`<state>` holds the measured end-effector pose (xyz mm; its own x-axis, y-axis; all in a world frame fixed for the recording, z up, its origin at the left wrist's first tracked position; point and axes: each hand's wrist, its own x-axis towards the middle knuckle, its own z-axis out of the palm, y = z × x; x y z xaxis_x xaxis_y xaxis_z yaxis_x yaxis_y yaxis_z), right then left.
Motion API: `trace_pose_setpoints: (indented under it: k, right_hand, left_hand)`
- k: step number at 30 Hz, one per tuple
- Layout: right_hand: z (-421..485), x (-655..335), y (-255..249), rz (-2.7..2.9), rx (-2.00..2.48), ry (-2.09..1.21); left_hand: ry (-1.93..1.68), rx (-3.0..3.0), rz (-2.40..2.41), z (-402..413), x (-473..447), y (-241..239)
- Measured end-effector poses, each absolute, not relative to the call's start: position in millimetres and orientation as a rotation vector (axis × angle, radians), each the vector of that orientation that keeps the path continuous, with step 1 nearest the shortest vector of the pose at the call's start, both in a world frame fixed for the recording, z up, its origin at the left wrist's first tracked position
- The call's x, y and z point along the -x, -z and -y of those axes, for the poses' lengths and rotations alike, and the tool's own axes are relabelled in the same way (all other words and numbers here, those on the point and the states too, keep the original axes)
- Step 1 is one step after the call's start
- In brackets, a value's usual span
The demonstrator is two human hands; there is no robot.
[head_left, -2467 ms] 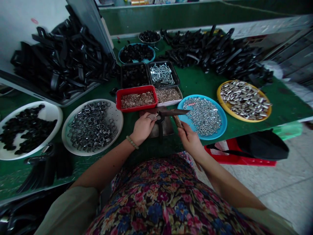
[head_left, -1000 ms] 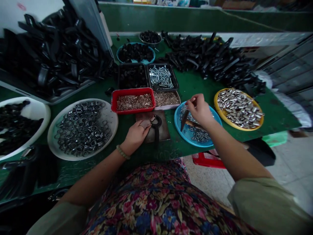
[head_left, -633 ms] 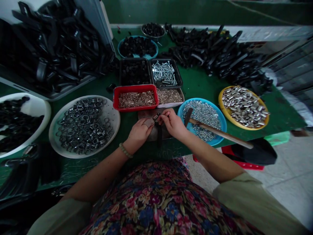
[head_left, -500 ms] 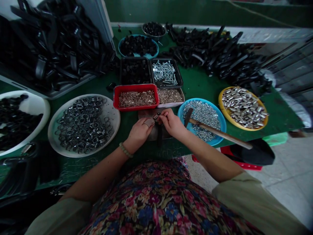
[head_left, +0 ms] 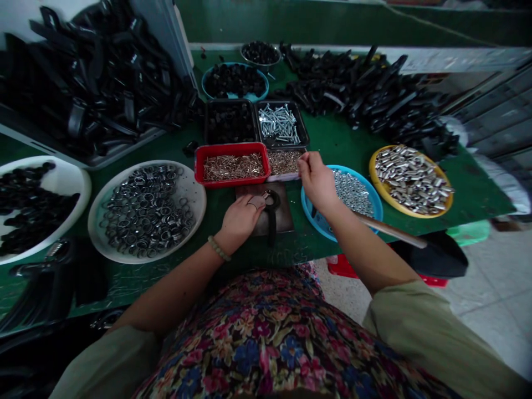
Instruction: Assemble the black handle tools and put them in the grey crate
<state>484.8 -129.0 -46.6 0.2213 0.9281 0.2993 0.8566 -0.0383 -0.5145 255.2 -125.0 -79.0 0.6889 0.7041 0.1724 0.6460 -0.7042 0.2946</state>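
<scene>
My left hand [head_left: 241,217] rests closed on a black clamp-like part [head_left: 271,213] lying on a dark metal block [head_left: 266,208] at the table's front edge. My right hand [head_left: 316,180] is raised over the tray of small brass pins [head_left: 284,162], its fingers pinched together at the tray's right end; what they hold is too small to make out. A hammer with a wooden handle [head_left: 390,230] lies across the blue plate of small nuts [head_left: 353,194], under my right forearm.
A red tray of pins [head_left: 230,165], a white plate of metal rings [head_left: 145,208], a white plate of black parts [head_left: 37,202], a yellow plate of metal sleeves [head_left: 409,180], a tray of screws [head_left: 278,123] and heaps of black parts [head_left: 366,94] crowd the green table [head_left: 332,138].
My right hand left the part on the block and moved up to the brass pin tray. Earlier it laid the hammer on the blue plate. My left hand stayed put.
</scene>
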Motion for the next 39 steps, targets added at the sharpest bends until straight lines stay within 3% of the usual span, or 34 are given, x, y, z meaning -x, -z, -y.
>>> trace_pose_setpoints:
  k: [5, 19, 23, 29, 39]
  right_hand:
    - [158, -534, 59, 1.902, 2.069, 0.134]
    - [281, -579, 71, 2.086, 2.38, 0.1]
    - [283, -548, 49, 1.948, 2.436, 0.075]
    - [266, -455, 22, 1.944, 2.082, -0.4]
    - [247, -427, 23, 1.954, 2.191, -0.313]
  left_hand:
    - [-0.333, -2.812, -1.05, 121, -266, 78]
    - [-0.358, -2.782, -0.869, 136, -252, 71]
    - [-0.497, -2.605, -0.994, 145, -237, 70]
    - [-0.532, -2.679, -1.037, 173, -214, 84]
    - [-0.518, -2.696, -0.955, 170, -217, 96]
